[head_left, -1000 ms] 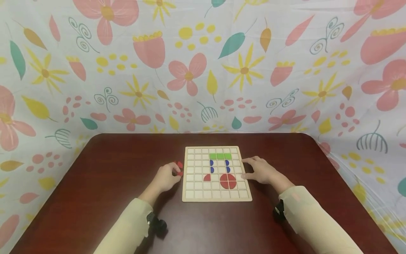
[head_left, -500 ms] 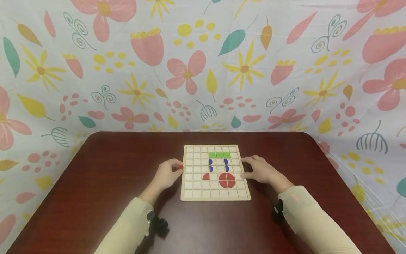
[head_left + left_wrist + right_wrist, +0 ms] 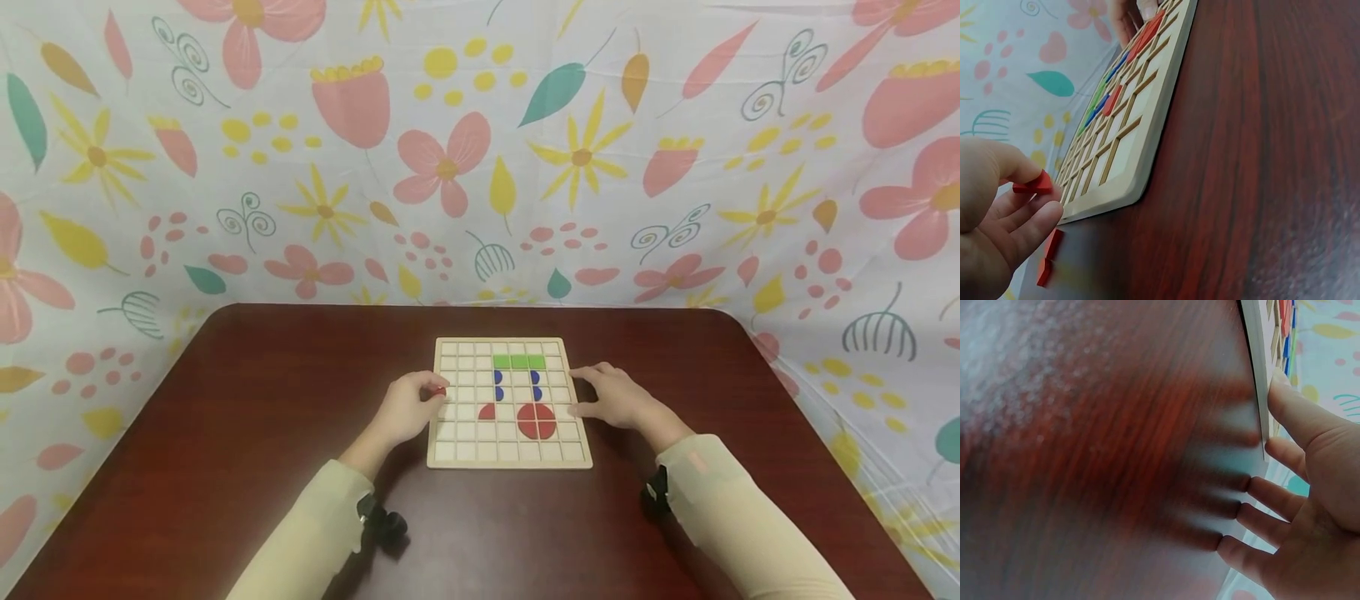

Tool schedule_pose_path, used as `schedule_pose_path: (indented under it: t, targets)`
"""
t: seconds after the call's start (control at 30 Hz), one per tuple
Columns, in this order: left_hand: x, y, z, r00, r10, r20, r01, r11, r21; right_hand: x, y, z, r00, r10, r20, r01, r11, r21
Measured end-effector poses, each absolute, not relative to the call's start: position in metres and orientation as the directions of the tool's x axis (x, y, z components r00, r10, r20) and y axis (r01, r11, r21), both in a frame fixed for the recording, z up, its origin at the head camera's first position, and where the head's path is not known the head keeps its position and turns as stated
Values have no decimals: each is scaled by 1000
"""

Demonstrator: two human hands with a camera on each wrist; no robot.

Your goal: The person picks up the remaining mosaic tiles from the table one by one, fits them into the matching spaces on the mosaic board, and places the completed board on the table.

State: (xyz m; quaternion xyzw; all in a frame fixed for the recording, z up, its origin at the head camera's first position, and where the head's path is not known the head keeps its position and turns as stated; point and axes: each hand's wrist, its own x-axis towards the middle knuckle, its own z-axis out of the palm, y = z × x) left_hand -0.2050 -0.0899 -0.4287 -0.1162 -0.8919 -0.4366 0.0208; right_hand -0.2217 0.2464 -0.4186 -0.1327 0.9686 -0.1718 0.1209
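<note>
My left hand (image 3: 407, 407) pinches a small red piece (image 3: 1034, 184) between thumb and fingers. Seen from my head, that piece is at the left edge of the board (image 3: 477, 451), about midway along that side; whether it touches the wood I cannot tell. From my left wrist I also see two loose red pieces (image 3: 1053, 244) close together on the tabletop (image 3: 300, 358), just beside the board.

My right hand (image 3: 617, 398) is relaxed, its fingers spread, at the right side of the board. My thumb (image 3: 1300, 412) rests on the edge there, my index fingertip is at the rim, and the other fingertips come down to the tabletop.

The board lies flat, divided into square cells. Three green squares (image 3: 519, 362) sit side by side in its second row from the far edge. Below them are four blue half circles (image 3: 498, 377), two under the left green square and two under the right one. Nearer to me, four red quarters make a full circle (image 3: 528, 412) on the right part of the board, and a single red quarter (image 3: 488, 412) sits to its left. Behind the tabletop hangs a flowered cloth (image 3: 450, 267).
</note>
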Motion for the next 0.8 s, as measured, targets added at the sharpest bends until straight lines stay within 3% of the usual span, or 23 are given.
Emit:
schedule_pose_path:
  t: [0.8]
  targets:
    - [-209,-70,-428,-969,221,108,215,550,807,-222,246,-418,-936,-297,-190,-211,903,-374]
